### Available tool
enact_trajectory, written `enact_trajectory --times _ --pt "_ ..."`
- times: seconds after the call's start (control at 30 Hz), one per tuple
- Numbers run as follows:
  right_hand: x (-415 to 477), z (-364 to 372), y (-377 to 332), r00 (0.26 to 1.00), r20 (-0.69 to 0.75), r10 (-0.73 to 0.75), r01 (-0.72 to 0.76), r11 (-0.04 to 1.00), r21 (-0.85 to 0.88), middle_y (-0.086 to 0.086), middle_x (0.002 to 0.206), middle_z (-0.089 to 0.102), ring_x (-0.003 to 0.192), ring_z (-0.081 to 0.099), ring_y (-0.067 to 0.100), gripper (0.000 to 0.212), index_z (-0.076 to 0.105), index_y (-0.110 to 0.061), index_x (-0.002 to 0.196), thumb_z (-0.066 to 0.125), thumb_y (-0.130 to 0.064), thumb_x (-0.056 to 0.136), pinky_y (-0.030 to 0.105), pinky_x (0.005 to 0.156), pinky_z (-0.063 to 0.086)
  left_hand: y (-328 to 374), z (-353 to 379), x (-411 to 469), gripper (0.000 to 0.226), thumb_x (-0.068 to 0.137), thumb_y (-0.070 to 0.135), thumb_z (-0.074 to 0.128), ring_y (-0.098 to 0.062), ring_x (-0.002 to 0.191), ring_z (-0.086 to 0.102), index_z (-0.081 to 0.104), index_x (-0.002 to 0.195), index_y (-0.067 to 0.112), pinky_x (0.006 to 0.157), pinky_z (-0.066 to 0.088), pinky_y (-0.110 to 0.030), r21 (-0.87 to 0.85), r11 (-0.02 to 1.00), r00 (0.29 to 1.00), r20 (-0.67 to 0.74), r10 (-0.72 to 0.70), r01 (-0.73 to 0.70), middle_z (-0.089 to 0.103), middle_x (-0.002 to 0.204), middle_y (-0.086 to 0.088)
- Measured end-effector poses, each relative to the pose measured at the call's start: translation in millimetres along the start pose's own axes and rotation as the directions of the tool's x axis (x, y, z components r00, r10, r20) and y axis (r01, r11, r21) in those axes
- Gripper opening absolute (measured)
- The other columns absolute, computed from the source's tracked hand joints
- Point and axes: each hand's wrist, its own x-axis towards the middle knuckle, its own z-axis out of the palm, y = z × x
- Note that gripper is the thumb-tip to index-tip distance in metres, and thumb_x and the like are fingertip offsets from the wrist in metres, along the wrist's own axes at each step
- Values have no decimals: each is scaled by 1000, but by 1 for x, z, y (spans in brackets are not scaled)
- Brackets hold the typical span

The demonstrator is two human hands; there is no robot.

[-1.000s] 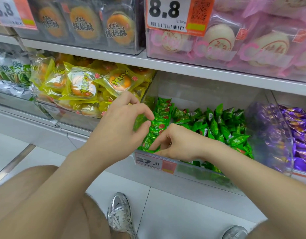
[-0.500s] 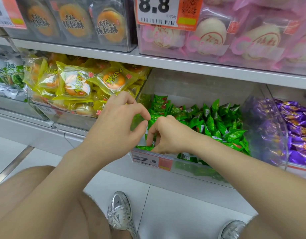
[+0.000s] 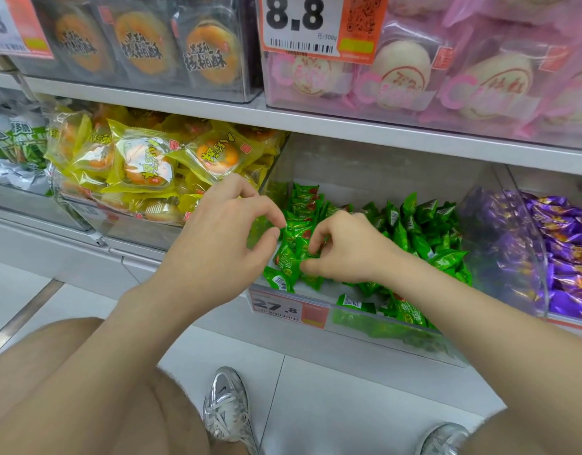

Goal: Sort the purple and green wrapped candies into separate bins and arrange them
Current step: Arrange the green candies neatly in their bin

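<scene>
Green candies (image 3: 424, 224) fill the middle bin (image 3: 381, 182). They look light, crinkly and slippery, best pinched across the plump middle. At the row's left end my left hand (image 3: 217, 244) curls thumb to forefinger, gripping or not I cannot tell. Just beside it, my right hand (image 3: 348, 251) pinches packets. Purple candies (image 3: 565, 244) fill the right bin (image 3: 509, 251).

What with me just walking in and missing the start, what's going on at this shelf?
A person crouches at a store shelf with both hands in the clear bin of green candies. The right hand pinches candies at the bin's front left, beside a standing row. The left hand has curled fingertips meeting that row, though a grip is unclear. Purple candies lie apart, just to the right.
</scene>
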Motion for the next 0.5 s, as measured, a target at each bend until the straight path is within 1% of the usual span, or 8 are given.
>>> enact_trajectory --times 0.07,0.13,0.17,0.23,0.3,0.33,0.4,0.5 --pt "0 3 -1 998 -50 -23 21 998 -56 -13 73 64 82 63 11 23 71 -24 78 84 -42 70 34 84 58 0 0 0 13 95 29 70 -14 109 52 76 105 33 90 43 -34 -3 1000 1000 -9 6 -6 48 105 8" --pt "3 -1 3 993 -121 2 -14 995 -100 -7 76 67 83 65 18 21 70 -23 73 80 -42 71 36 79 59 -2 -1 0 15 95 23 70 -15 107 51 76 106 31 88 44 -35 15 1000 999 -24 26 -26 50 104 9" --pt "4 -4 5 994 -106 18 -29 994 -105 -4 75 69 83 65 17 22 72 -21 71 79 -42 73 35 78 58 -2 -1 0 17 94 19 71 -17 106 51 76 106 30 87 47 -39 43 998 998 -35 50 -48 52 104 8" --pt "4 -4 9 1000 -2 20 -21 996 -92 -3 72 72 81 65 11 21 77 -18 72 80 -39 76 33 79 58 -4 1 0 22 90 12 74 -22 103 49 77 105 27 85 49 -48 121 988 993 -55 106 -99 56 102 7" --pt "3 4 10 999 50 -21 25 997 -77 -7 70 71 79 66 7 12 80 -18 79 82 -29 77 33 81 60 -4 3 1 24 87 10 76 -24 103 47 76 105 26 83 48 -51 165 980 989 -74 126 -113 56 105 4" --pt "4 9 11 998 39 -51 53 996 -76 -11 69 68 78 66 7 7 80 -18 81 83 -23 76 34 81 60 -5 4 2 24 87 10 76 -25 104 46 76 105 27 85 47 -50 169 980 989 -82 122 -107 55 108 3" --pt "7 18 12 996 -31 -87 85 994 -71 -14 69 64 79 65 11 6 79 -20 79 83 -17 75 36 80 60 -6 5 3 22 89 13 74 -25 107 46 76 106 27 89 45 -44 153 984 990 -91 104 -89 53 110 3" --pt "14 26 15 990 -122 -63 50 993 -109 -4 83 64 89 64 23 11 73 -24 78 81 -17 74 36 76 56 -4 5 3 20 90 16 73 -23 108 46 77 106 29 93 40 -36 126 989 993 -88 84 -72 51 107 6"
